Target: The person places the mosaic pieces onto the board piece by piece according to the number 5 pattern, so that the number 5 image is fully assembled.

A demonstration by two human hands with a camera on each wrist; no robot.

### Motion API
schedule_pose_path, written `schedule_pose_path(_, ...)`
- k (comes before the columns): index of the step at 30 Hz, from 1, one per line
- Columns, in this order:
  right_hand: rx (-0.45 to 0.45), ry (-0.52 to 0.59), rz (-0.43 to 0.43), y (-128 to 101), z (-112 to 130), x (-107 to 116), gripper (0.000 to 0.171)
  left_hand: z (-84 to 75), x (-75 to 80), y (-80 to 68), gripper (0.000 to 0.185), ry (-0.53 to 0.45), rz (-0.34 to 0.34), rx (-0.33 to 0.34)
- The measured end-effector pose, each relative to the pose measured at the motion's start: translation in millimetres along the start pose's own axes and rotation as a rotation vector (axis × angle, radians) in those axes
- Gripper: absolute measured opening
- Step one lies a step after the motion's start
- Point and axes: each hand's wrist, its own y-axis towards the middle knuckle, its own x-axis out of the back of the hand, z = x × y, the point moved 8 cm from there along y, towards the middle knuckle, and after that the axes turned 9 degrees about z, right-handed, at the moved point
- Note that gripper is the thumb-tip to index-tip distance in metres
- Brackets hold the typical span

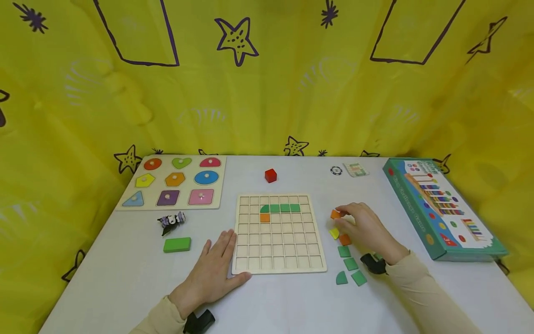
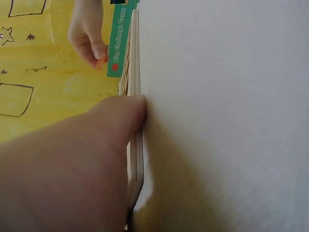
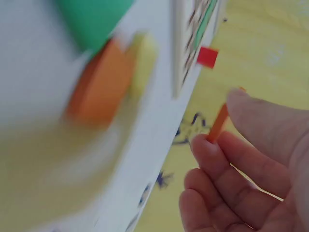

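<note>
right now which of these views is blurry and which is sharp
Head view: sharp, evenly lit, edges bowed by the wide lens. Right wrist view: loose pieces smeared by blur; the right hand pinching an orange piece reads clearer. Left wrist view: the left hand fills the frame, soft.

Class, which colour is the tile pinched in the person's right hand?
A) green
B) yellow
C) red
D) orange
D: the right hand pinches a thin orange tile between thumb and fingertips, beside the grid board; the right wrist view shows the same orange edge.
</note>
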Motion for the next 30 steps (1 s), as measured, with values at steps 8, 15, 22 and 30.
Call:
schedule_pose_path(8, 0.133, -0.012, -0.008, 32, 51, -21, 0.027, -0.7, 0.2, -1.5, 0.097, -0.005, -0.025, -0.017)
schedule_pose_path(15, 0.180, 0.026, 0.140, 64, 102, -62, 0.020, 1.7, -2.0, -1.2, 0.097, -0.010, -0.014, -0.003)
schedule_pose_path(22, 0.327, -0.125, 0.186, 76, 136, -92, 0.011, 1.9, -3.1, -1.1, 0.097, -0.014, -0.001, -0.009)
schedule_pose_path(30, 0.365, -0.243, 0.157, 76, 147, -98, 0.010, 1.3, -0.5, -0.7, 0.098, -0.006, 0.002, -0.004)
